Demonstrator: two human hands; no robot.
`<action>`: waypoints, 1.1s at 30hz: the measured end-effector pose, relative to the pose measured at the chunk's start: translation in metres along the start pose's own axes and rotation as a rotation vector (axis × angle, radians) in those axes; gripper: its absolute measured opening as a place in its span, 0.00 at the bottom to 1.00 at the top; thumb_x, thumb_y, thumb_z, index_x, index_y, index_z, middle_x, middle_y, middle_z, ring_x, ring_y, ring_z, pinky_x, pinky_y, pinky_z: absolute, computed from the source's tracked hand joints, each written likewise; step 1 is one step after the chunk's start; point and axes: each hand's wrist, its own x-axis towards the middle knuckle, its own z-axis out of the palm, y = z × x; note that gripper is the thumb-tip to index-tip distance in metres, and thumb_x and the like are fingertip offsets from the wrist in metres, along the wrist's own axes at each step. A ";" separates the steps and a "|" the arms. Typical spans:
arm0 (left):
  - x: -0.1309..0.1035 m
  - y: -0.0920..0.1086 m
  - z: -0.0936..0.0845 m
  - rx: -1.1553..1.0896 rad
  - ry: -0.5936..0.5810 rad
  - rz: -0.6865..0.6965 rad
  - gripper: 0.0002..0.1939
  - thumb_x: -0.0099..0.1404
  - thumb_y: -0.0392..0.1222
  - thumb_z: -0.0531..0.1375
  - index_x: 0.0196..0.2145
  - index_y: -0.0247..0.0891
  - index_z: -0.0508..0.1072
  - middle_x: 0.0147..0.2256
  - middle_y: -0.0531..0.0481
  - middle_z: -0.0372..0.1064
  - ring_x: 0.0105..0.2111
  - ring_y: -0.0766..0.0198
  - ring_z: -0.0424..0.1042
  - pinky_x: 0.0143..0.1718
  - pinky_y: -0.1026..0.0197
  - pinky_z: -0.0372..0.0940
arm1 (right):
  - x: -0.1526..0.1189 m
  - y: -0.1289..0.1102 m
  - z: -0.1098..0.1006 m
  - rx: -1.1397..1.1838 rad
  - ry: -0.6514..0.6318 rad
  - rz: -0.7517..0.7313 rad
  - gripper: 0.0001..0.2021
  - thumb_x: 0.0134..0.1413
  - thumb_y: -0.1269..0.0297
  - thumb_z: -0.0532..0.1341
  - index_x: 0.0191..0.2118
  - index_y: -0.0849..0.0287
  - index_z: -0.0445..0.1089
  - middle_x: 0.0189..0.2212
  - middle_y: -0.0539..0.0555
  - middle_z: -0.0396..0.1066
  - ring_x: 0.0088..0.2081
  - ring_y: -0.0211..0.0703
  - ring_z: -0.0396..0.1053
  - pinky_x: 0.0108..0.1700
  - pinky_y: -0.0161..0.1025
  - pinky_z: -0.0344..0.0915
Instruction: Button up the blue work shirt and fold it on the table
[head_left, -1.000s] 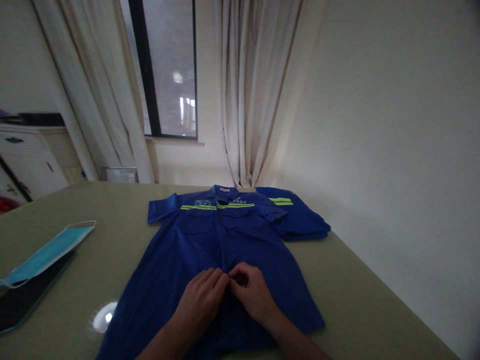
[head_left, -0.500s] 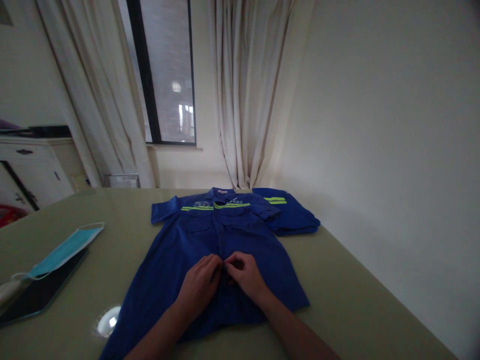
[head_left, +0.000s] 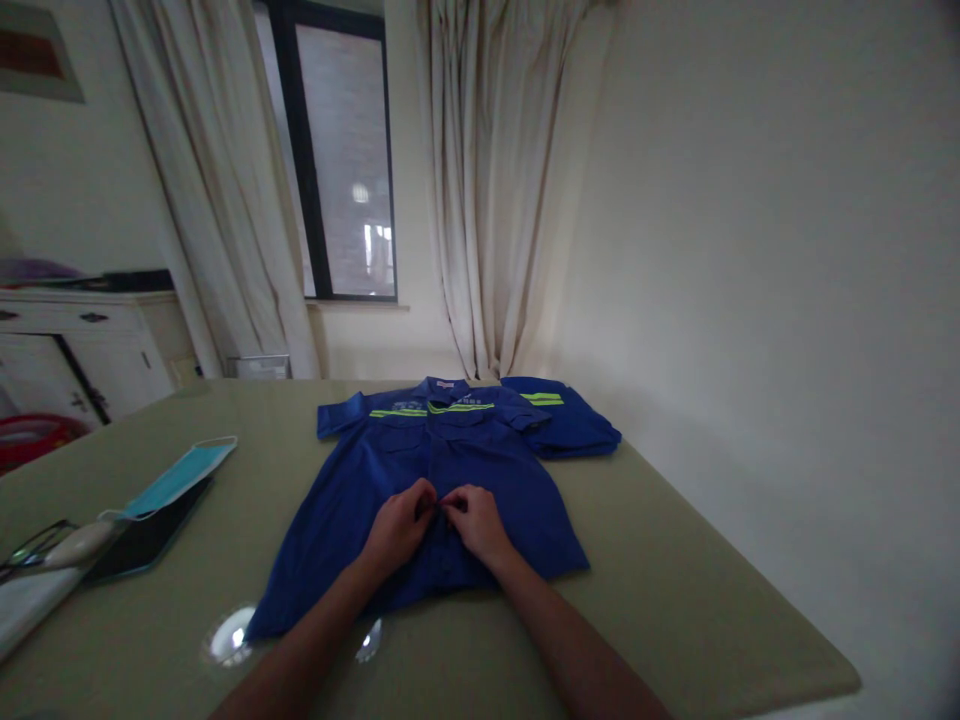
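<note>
A blue short-sleeved work shirt (head_left: 360, 510) lies face up on the table, collar at the far end, with yellow-green stripes and white lettering across the chest. At the middle of its front opening, my left hand (head_left: 403, 520) pinches the cloth edge. Right beside it, my right hand (head_left: 474, 518) pinches the same front placket, its fingertips almost touching the left ones. Whether a button is between the fingers is too small and dark to tell. The lower placket runs on toward me between my wrists.
Folded blue clothing (head_left: 577, 430) with a yellow-green stripe lies behind the shirt's right sleeve. On the left, a light-blue face mask (head_left: 180, 480) rests on a dark tablet-like slab (head_left: 150, 545), near eyeglasses (head_left: 37, 548). A wall borders the table (head_left: 675, 600) at right.
The view has drawn back and turned slightly left, bringing the eyeglasses and the table's near right corner into sight. Both hands keep pinching the placket close together.
</note>
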 end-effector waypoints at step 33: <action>-0.003 -0.018 0.003 -0.054 0.012 -0.028 0.09 0.64 0.46 0.59 0.40 0.40 0.73 0.33 0.52 0.78 0.30 0.61 0.75 0.33 0.61 0.67 | -0.015 -0.005 0.002 -0.259 0.013 -0.093 0.03 0.60 0.66 0.65 0.36 0.52 0.77 0.39 0.49 0.75 0.40 0.42 0.73 0.41 0.35 0.61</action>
